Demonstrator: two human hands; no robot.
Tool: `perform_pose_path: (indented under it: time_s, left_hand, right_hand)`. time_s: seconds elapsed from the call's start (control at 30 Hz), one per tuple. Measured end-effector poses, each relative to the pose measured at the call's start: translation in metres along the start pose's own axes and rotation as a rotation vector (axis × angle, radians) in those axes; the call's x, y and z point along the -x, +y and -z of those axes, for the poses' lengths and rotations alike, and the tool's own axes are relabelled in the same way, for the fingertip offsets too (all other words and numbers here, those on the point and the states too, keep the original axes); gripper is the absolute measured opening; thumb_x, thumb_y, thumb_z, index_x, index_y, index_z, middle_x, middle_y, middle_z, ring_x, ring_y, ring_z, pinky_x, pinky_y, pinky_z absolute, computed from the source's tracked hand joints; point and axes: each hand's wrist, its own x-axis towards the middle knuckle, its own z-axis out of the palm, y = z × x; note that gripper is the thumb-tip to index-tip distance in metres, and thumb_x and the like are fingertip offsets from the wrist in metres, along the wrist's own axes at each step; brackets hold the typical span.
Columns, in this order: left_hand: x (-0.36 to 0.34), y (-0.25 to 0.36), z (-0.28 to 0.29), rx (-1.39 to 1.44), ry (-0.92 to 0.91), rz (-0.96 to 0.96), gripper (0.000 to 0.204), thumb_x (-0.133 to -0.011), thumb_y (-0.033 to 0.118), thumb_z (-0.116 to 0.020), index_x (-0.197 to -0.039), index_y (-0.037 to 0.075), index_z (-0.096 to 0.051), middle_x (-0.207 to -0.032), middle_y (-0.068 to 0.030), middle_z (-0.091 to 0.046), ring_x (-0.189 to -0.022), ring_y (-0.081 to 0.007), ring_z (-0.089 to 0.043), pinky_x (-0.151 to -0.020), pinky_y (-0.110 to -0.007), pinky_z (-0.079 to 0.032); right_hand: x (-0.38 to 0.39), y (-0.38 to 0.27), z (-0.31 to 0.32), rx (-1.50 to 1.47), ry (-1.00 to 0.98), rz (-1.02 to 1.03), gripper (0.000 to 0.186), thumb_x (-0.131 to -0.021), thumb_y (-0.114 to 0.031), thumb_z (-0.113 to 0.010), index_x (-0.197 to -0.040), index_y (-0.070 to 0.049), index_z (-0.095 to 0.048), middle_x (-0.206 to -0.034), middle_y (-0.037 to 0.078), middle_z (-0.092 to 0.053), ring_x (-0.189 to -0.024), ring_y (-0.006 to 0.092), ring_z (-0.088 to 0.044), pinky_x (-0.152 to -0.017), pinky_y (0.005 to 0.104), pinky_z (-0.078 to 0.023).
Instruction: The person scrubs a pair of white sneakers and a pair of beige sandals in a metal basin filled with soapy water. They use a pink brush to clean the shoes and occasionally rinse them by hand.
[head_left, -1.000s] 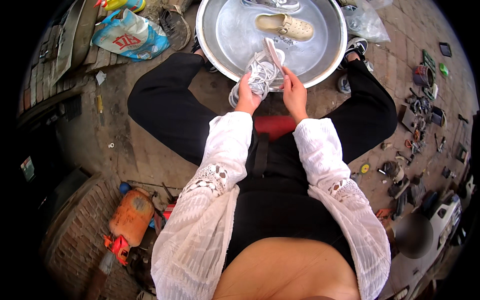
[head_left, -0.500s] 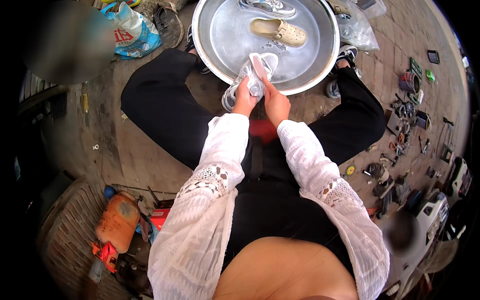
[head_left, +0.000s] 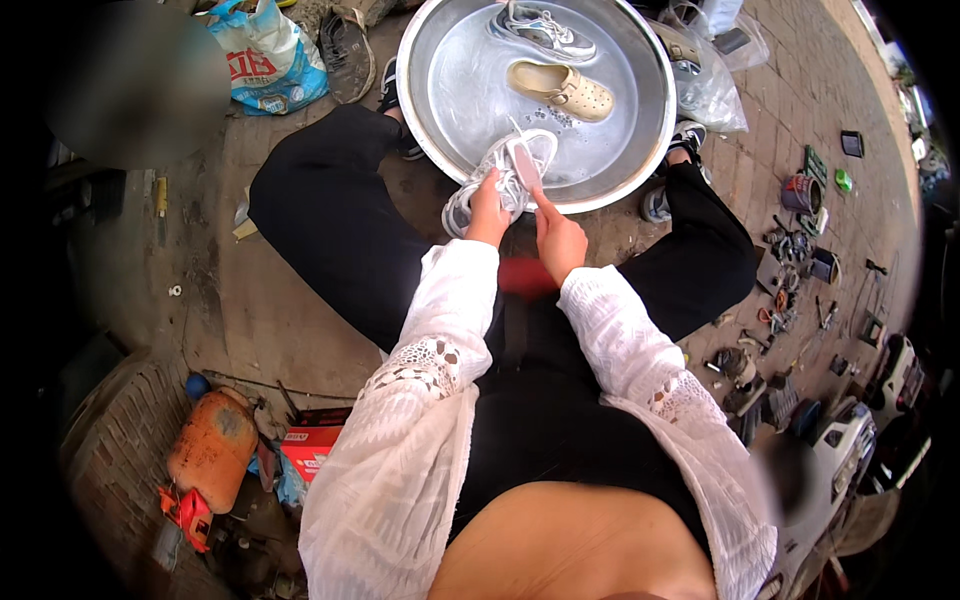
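A wet white sneaker (head_left: pixel 472 205) with laces lies across the near rim of a large round metal basin (head_left: pixel 425 130). My left hand (head_left: pixel 489 210) grips it by its near side. In my right hand (head_left: pixel 560 238) is a small pinkish scrub brush (head_left: pixel 523 163), its head pressed on the upper of the sneaker and the index finger stretched along it. The bristles are hidden beneath the brush. Inside the basin, a beige clog (head_left: pixel 562 90) sits beyond the sneaker, with some suds beside it. Behind the clog rests a grey and white sneaker (head_left: pixel 548 35).
My black-trousered legs flank the basin. To its left are a blue and white bag (head_left: pixel 265 60) and a dirty dark shoe (head_left: pixel 346 60); to its right, a clear plastic bag (head_left: pixel 708 98). Tools and parts (head_left: pixel 790 245) litter the right-hand paving. An orange tank (head_left: pixel 212 450) stands lower left.
The brush and my right hand have shifted slightly down and right in the picture. The whole view has also moved a little; both hands keep their hold.
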Motion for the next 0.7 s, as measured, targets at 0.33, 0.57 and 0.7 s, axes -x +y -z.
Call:
perform_pose_path:
  time_s: [0.33, 0.57, 0.7]
  left_hand:
    - [-0.007, -0.009, 0.005, -0.165, 0.036, 0.03, 0.034, -0.09, 0.015, -0.055, -0.12, -0.001, -0.052, -0.114, -0.0143, -0.06, -0.101, -0.0276, -0.061, -0.088, -0.04, -0.048]
    - [0.011, -0.016, -0.005, -0.238, 0.175, 0.015, 0.037, -0.088, 0.014, -0.061, -0.118, -0.005, -0.052, -0.11, -0.0133, -0.061, -0.095, -0.0245, -0.062, -0.082, -0.035, -0.05]
    - [-0.011, -0.013, 0.014, -0.212, 0.112, -0.046, 0.038, -0.088, 0.012, -0.06, -0.121, -0.004, -0.051, -0.115, -0.0134, -0.059, -0.101, -0.0246, -0.059, -0.086, -0.036, -0.048]
  right_hand:
    - [-0.043, 0.009, 0.003, 0.006, 0.06, -0.117, 0.035, -0.09, -0.025, -0.055, -0.124, -0.034, -0.056, -0.068, 0.019, -0.062, -0.064, 0.0376, -0.061, -0.059, 0.0464, -0.047]
    - [-0.02, 0.021, 0.007, 0.054, 0.009, -0.053, 0.032, -0.091, -0.028, -0.052, -0.123, -0.03, -0.058, -0.069, 0.016, -0.064, -0.062, 0.0358, -0.062, -0.058, 0.0458, -0.048]
    - [-0.049, 0.016, 0.003, -0.026, 0.1, -0.144, 0.032, -0.092, -0.028, -0.049, -0.123, -0.028, -0.058, -0.074, 0.018, -0.064, -0.068, 0.038, -0.062, -0.061, 0.0478, -0.048]
